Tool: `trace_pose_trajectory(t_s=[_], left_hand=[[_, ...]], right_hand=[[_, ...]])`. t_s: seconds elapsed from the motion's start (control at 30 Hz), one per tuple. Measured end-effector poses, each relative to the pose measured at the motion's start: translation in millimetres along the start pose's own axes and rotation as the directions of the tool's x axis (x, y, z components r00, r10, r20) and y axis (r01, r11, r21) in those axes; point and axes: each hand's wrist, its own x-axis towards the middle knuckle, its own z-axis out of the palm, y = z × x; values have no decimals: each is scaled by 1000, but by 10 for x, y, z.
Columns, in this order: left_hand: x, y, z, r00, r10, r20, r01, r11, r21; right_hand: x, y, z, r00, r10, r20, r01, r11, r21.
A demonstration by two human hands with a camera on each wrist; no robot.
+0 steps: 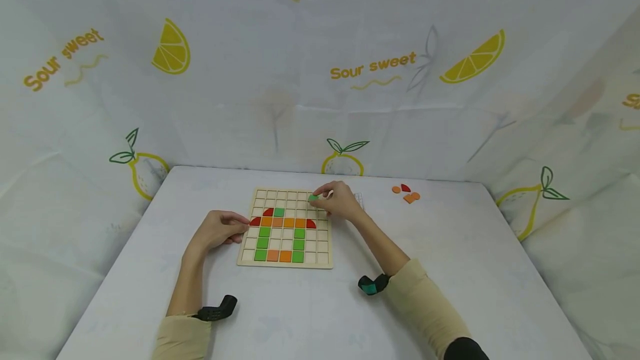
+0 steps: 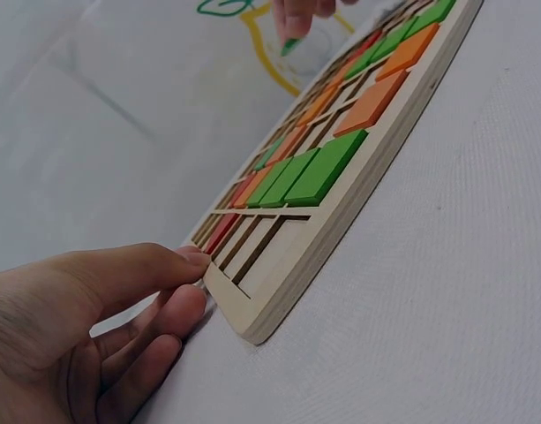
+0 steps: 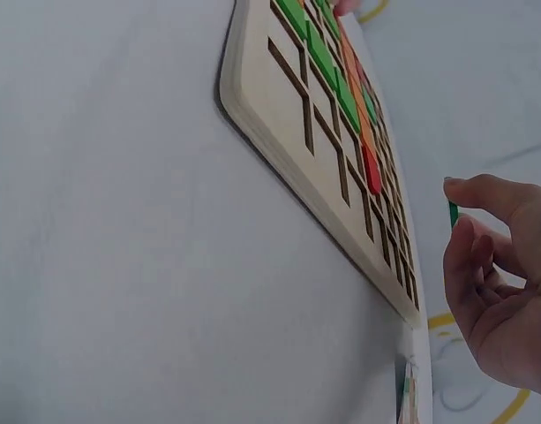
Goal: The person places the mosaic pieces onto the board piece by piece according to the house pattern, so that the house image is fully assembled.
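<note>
A wooden grid board lies flat on the table, with green, orange and red tiles in several of its cells. At its left edge, my left hand holds the rim between fingertips; in the left wrist view the hand has one tip on the rim beside a red tile and its other fingers curled below. Over the board's far right corner, my right hand pinches a green tile between thumb and finger. The right wrist view shows that tile edge-on, above the board surface.
Loose orange and red pieces, including an orange disc and a red quarter-round, lie at the back right. A printed sheet lies beside the board, partly hidden by the right hand. White patterned cloth hangs behind the table.
</note>
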Motion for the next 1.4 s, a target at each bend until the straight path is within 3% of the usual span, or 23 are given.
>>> trace_pose_trajectory(t_s=[0.27, 0.47, 0.7, 1.23, 1.4], left_hand=[[5, 2, -5, 1000, 0, -2, 0, 1000, 5], [16, 1, -6, 1000, 4, 0, -4, 1000, 2], [25, -1, 4, 1000, -5, 1, 5, 1000, 3], [-4, -13, -4, 1000, 10, 6, -10, 1000, -4], [2, -18, -2, 1000, 14, 7, -14, 1000, 1]], right_hand=[[57, -140, 328, 994, -39, 102, 46, 997, -69], [95, -190, 442, 986, -93, 142, 105, 991, -84], [96, -196, 502, 988, -53, 142, 67, 993, -101], [100, -187, 538, 984, -80, 157, 91, 994, -61], [77, -173, 472, 988, -84, 131, 88, 996, -28]])
